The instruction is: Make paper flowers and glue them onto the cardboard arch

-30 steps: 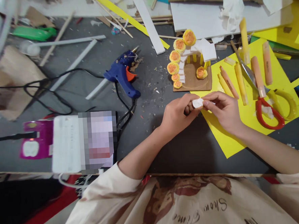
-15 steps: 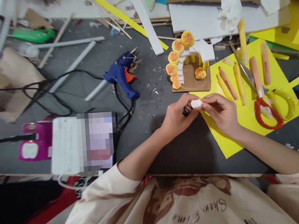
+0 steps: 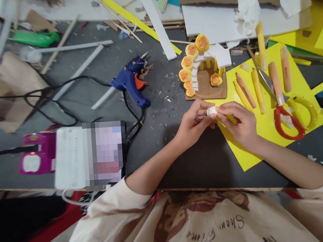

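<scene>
A small white crumpled piece [image 3: 211,111] is pinched between the fingertips of both hands. My left hand [image 3: 192,122] grips it from the left, thumb below. From the right, my right hand [image 3: 239,122] holds its edge between thumb and forefinger, above the yellow sheet [image 3: 244,156]. Just beyond the hands stands a small cardboard model [image 3: 213,90] with white pieces along its curved side and several yellow-orange rosettes [image 3: 185,75]. Crayon-like sticks [image 3: 259,91] and red-handled scissors [image 3: 290,127] lie on the sheet.
A blue glue gun [image 3: 131,79] lies left of the model, its black cord running left. Nearer the front left are a white box [image 3: 70,157], a magenta device [image 3: 40,152] and a blurred-out phone. White boards, cardboard and strips [image 3: 158,26] cover the back.
The white piece has turned slightly and looks more crumpled. My left fingers have shifted around it, and several fingertips now show beneath it. Both hands stay in nearly the same place.
</scene>
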Action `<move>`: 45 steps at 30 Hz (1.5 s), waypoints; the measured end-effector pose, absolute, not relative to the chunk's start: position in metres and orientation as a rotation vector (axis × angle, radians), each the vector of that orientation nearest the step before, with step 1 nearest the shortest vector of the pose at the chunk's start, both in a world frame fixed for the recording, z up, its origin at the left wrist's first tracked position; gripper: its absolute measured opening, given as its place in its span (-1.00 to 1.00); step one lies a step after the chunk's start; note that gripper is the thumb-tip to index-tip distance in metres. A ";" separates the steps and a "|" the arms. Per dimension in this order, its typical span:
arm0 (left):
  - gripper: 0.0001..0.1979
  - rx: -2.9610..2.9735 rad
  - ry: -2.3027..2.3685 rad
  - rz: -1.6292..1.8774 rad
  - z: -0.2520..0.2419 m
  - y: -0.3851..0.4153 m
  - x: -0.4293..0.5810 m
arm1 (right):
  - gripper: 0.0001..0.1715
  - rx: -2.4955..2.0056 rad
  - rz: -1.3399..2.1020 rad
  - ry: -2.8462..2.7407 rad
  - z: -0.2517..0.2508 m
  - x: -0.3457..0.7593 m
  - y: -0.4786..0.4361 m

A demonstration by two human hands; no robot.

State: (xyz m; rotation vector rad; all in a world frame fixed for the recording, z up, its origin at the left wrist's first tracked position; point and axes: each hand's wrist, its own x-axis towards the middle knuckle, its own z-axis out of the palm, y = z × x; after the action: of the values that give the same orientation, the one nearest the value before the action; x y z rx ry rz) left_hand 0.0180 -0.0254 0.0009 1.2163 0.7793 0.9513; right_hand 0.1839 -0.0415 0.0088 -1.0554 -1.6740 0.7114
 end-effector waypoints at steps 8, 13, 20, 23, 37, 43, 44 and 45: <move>-0.59 1.204 0.775 0.915 0.001 -0.026 0.019 | -0.96 -1.072 0.892 -1.516 0.008 0.185 -0.041; -0.59 1.051 0.755 0.938 0.004 -0.024 0.021 | -0.76 -1.069 0.908 -1.649 0.010 0.186 -0.040; -0.63 0.905 0.651 0.801 0.006 -0.027 0.023 | -0.80 -1.074 0.823 -1.694 0.008 0.185 -0.038; -0.63 0.909 0.680 0.796 0.005 -0.028 0.022 | -0.79 -1.073 0.893 -1.668 0.008 0.185 -0.038; -0.55 1.222 0.773 0.852 0.003 -0.024 0.020 | -0.75 -1.147 0.809 -1.679 0.006 0.186 -0.040; -0.63 1.579 1.033 0.917 0.004 -0.021 0.013 | -0.78 -1.154 0.957 -1.629 0.009 0.187 -0.037; -0.64 1.605 1.055 0.925 0.005 -0.021 0.013 | -0.78 -1.159 1.001 -1.612 0.010 0.187 -0.036; -0.64 1.620 1.068 0.924 0.006 -0.021 0.013 | -0.78 -1.163 1.047 -1.591 0.010 0.187 -0.036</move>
State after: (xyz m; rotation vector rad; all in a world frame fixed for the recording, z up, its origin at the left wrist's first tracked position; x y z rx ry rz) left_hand 0.0130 -0.0206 0.0055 1.6204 1.0677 0.9240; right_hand 0.1872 -0.0362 0.0096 -1.1627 -1.5914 1.0468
